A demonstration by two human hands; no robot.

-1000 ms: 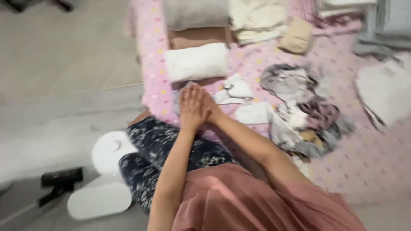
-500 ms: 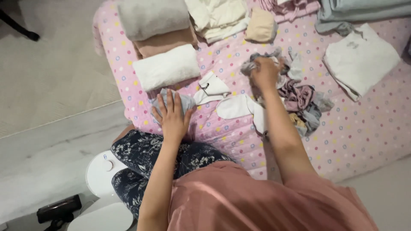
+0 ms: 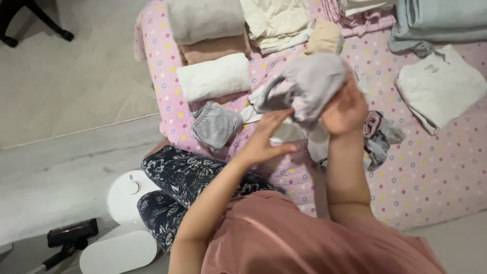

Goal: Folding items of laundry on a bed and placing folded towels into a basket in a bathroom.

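My right hand (image 3: 346, 107) holds up a crumpled pale grey-lilac garment (image 3: 310, 81) above the pink dotted bed cover (image 3: 436, 167). My left hand (image 3: 268, 137) reaches up to the garment's lower edge, fingers spread and touching the cloth. A folded grey piece (image 3: 216, 126) lies on the cover to the left, near the bed's edge. A small heap of mixed small clothes (image 3: 380, 136) sits to the right of my right forearm. White pieces (image 3: 284, 133) lie under the raised garment, partly hidden by it.
Rolled and folded towels (image 3: 213, 80) and stacks of folded clothes (image 3: 276, 20) line the far side of the bed. A folded white top (image 3: 439, 86) lies at right. A white round appliance (image 3: 124, 195) and a black device (image 3: 71, 233) stand on the floor at left.
My right hand lifted the grey-lilac garment from the heap. My left hand left the folded grey piece and rose to the garment.
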